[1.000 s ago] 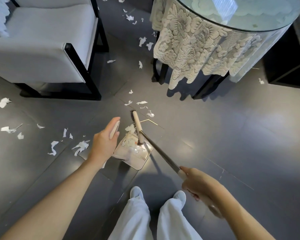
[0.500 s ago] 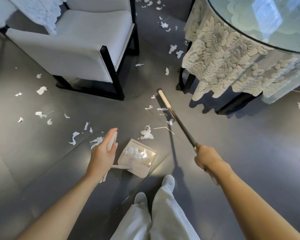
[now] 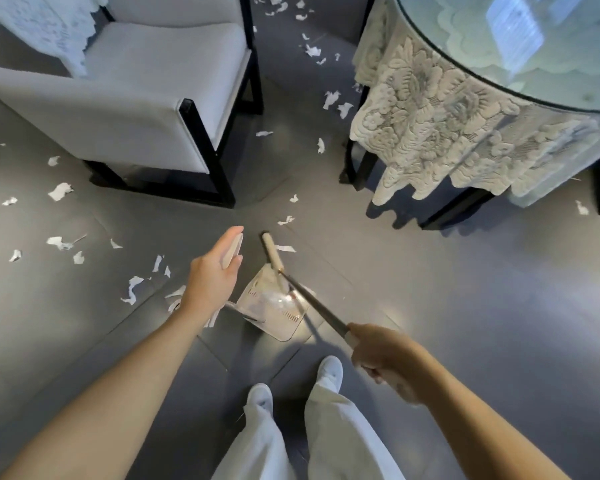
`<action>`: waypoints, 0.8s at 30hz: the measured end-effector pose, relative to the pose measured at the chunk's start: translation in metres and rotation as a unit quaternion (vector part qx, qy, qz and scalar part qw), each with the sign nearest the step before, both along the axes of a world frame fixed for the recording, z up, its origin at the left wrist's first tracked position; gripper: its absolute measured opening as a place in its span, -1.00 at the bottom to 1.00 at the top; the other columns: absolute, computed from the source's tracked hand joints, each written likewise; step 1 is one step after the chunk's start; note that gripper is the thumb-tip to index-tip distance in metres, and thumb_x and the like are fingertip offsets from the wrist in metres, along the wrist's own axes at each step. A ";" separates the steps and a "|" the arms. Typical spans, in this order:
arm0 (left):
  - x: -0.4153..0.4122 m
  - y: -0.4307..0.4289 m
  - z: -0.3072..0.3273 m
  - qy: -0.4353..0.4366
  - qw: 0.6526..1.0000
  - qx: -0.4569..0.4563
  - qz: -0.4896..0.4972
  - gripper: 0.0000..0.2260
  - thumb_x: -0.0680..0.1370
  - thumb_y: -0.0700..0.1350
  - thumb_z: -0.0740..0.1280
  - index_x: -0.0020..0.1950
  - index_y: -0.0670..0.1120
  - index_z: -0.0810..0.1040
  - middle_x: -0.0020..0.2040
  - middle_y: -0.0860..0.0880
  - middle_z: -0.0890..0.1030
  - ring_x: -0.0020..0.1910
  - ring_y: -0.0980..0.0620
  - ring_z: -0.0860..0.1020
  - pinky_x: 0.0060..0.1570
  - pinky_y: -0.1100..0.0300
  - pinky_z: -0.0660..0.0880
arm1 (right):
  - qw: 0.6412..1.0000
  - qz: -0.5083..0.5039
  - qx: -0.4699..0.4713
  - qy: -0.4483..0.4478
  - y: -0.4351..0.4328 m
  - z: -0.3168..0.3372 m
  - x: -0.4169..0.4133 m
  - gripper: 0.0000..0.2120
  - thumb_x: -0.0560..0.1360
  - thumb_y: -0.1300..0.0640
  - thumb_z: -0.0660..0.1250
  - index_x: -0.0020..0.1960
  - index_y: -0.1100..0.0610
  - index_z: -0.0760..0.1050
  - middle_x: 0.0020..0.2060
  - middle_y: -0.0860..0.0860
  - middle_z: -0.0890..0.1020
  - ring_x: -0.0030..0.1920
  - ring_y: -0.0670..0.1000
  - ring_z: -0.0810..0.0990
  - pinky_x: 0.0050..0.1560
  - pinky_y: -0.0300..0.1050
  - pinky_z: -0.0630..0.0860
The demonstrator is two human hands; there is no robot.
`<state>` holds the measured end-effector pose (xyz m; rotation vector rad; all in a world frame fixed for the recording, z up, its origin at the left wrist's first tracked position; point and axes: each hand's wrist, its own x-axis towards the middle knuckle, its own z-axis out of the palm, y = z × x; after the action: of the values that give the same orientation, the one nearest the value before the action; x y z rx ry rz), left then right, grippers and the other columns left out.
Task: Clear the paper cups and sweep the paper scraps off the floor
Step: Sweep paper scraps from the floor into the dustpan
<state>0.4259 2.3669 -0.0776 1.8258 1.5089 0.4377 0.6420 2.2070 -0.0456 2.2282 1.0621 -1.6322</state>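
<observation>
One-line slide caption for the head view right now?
Left hand grips the dustpan handle; right hand holds the broom, head at the pan's mouth, paper scraps around.

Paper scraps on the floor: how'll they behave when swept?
Probably light and floppy: the paper scraps are thin, torn and curled. They likely slide easily on the smooth floor, but may flutter past the broom rather than into the dustpan.

Glare blurs the dustpan (image 3: 271, 308) contents; the table (image 3: 499, 46) is cropped at right.

Left hand (image 3: 210, 277) gripping, right hand (image 3: 383, 355) gripping
</observation>
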 end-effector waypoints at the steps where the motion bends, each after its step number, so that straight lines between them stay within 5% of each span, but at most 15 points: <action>1: -0.002 0.001 0.000 0.001 1.000 0.003 -0.005 -0.57 0.59 -0.19 0.25 0.42 0.13 0.37 0.28 0.01 0.55 0.21 -0.13 0.50 0.19 0.17 0.35 | 1.000 -0.015 -0.007 0.008 -0.003 0.009 -0.002 -0.70 0.50 0.31 0.19 0.16 0.04 0.41 -0.39 0.02 0.43 -0.47 -0.05 0.37 -0.65 -0.37 0.26; 6: -0.024 0.005 0.004 -0.012 1.000 0.014 -0.020 -0.58 0.59 -0.21 0.25 0.42 0.07 0.38 0.27 -0.03 0.55 0.18 -0.16 0.51 0.13 0.23 0.34 | 0.999 -0.012 -0.031 0.014 -0.010 0.035 -0.020 -0.68 0.49 0.33 0.20 0.14 0.01 0.31 -0.45 0.06 0.45 -0.61 -0.07 0.40 -0.57 -0.29 0.38; 13: -0.048 0.023 0.008 -0.056 0.998 -0.011 -0.003 -0.59 0.60 -0.19 0.23 0.42 0.10 0.37 0.33 0.01 0.49 0.21 -0.14 0.50 0.21 -0.04 0.47 | 0.998 -0.040 0.016 -0.045 0.024 0.030 -0.029 -0.37 0.48 0.32 0.25 0.50 0.05 0.19 -0.35 0.04 0.48 -0.35 0.04 0.50 -0.18 -0.05 0.57; 18: -0.042 0.051 0.007 -0.042 0.999 -0.007 0.007 -0.60 0.60 -0.18 0.22 0.42 0.11 0.37 0.24 -0.01 0.56 0.01 -0.17 0.56 0.08 -0.02 0.53 | 0.985 -0.148 0.076 -0.040 0.078 -0.005 -0.011 -0.52 0.50 0.35 0.17 0.38 0.09 0.34 -0.37 0.14 0.51 -0.54 0.03 0.45 -0.51 -0.17 0.47; 24: -0.021 0.089 0.005 -0.032 0.999 -0.018 0.035 -0.58 0.59 -0.20 0.24 0.40 0.14 0.38 0.06 -0.07 0.63 -0.28 -0.07 0.52 -0.11 0.25 0.46 | 0.983 -0.128 0.106 -0.080 0.174 -0.036 0.035 -0.56 0.47 0.35 0.14 0.33 0.13 0.38 -0.30 0.17 0.57 -0.55 0.03 0.49 -0.55 -0.21 0.43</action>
<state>0.4051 2.4557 -0.0730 1.7202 1.5303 0.4942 0.6773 2.3809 -0.0815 2.6807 0.9818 -1.4534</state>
